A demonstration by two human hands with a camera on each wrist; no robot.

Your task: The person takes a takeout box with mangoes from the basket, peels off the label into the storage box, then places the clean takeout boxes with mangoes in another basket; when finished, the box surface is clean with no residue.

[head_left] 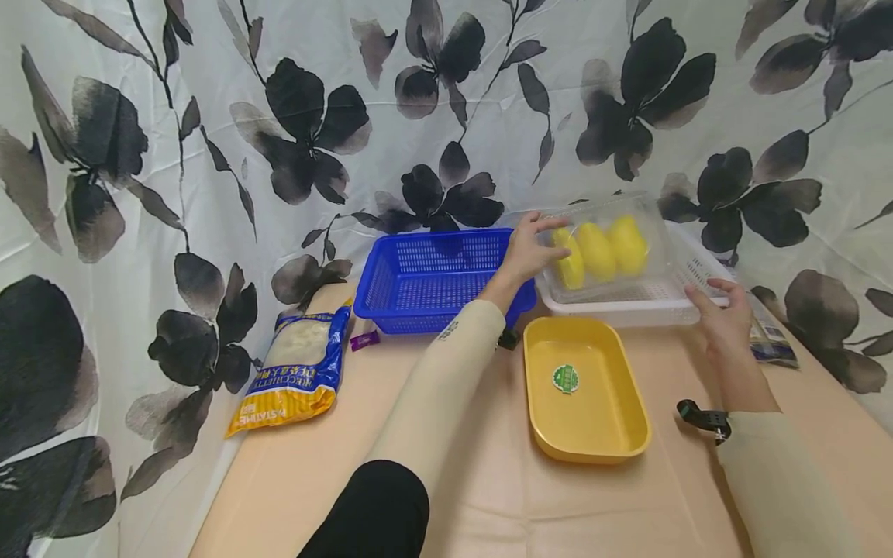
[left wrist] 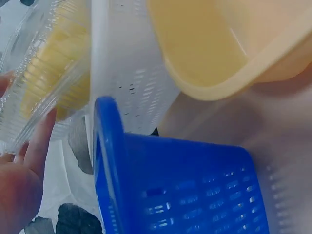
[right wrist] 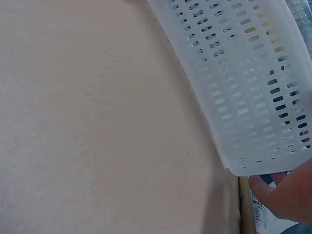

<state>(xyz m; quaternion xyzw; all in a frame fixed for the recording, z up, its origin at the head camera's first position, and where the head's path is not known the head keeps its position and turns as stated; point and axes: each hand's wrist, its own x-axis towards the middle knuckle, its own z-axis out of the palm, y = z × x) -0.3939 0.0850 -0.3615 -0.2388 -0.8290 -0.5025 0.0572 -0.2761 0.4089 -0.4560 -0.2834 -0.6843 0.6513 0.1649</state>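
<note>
My left hand (head_left: pixel 526 248) grips the left end of a clear plastic box (head_left: pixel 652 232), with the thumb and fingers apart around its edge. Three yellow oval items (head_left: pixel 596 252) show through the plastic, blurred in the left wrist view. The box is tilted above a white perforated basket (head_left: pixel 628 310), overlapping it in the head view. At that basket's right end, my right hand (head_left: pixel 729 329) holds the rim by the corner. The right wrist view shows this thumb and fingers (right wrist: pixel 287 192) at the basket's end, partly cut off by the frame.
A blue perforated basket (head_left: pixel 377 298) stands left of the white one. Nearer me is a yellow tray (head_left: pixel 533 387) with a green sticker. Leftward lie a pasta bag (head_left: pixel 293 372) and a small purple packet (head_left: pixel 364 340). Another packet (head_left: pixel 770 341) lies behind my right hand. A floral curtain (head_left: pixel 530 147) hangs behind.
</note>
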